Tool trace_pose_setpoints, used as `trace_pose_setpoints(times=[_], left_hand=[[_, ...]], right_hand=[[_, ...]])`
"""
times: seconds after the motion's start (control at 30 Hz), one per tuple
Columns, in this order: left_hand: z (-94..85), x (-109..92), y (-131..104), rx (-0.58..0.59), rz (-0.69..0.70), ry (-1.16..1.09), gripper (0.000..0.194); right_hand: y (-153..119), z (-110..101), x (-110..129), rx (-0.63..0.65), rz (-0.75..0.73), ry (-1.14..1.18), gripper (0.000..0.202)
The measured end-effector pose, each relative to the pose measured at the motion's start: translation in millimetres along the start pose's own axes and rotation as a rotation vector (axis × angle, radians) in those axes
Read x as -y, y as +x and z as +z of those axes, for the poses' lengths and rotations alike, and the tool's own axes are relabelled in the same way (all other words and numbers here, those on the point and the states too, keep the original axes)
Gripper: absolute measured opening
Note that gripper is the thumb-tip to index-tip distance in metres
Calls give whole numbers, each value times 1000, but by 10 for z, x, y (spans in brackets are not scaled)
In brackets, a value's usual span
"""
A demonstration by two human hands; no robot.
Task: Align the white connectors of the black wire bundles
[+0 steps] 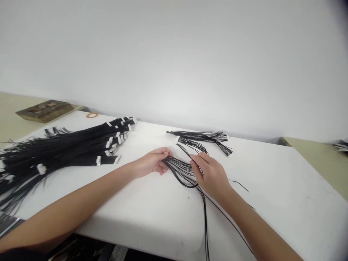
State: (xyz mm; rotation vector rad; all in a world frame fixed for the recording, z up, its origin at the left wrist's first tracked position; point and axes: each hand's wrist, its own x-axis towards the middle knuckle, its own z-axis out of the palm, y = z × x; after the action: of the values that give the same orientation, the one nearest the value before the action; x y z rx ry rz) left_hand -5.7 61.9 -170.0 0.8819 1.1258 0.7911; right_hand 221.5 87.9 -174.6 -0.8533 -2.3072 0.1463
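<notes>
- Wires (205,221), thin and black, trail from the held bundle toward the near edge of the white table (136,210), and a few run under the right forearm.
- Right hand (213,175): thumb and fingers are closed on black strands, with one group poking up past the fingertips. Something white shows beneath them, too hidden to name.
- Held bundle (181,168): it spans the gap between both hands above the table, its strands bowed and looping down.
- Left hand (152,163): thumb and fingers are pinched together around the bundle's left end.
- The work in hand looks like sorting or straightening strands. Handling them calls for a steady left pinch and a light right one, so that the loops do not snag.
- Large pile (67,148) of black wires with white end pieces lies to the left.
- Small bundle (190,144) and longer bundle (198,136) lie just beyond the hands.
- Orange ring (91,117) rests near the back edge, and a wooden block (45,112) sits at far left.
</notes>
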Motion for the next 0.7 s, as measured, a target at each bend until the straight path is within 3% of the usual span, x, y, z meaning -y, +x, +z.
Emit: trace_pose_setpoints(times=[0.23,0.47,0.6,0.7], left_hand=[[65,57,66,-75,84,64,46],[114,78,43,-133,222,184,40],[115,97,61,-172,275,167,37],[115,85,75,-235,317,67,37]], right_hand=[[-55,18,82,45,-103,-4,24],[-40,11,142,157,-179,13,27],[-2,-83,86,177,-86,234,19],[50,-175,-19,9,190,388,22]])
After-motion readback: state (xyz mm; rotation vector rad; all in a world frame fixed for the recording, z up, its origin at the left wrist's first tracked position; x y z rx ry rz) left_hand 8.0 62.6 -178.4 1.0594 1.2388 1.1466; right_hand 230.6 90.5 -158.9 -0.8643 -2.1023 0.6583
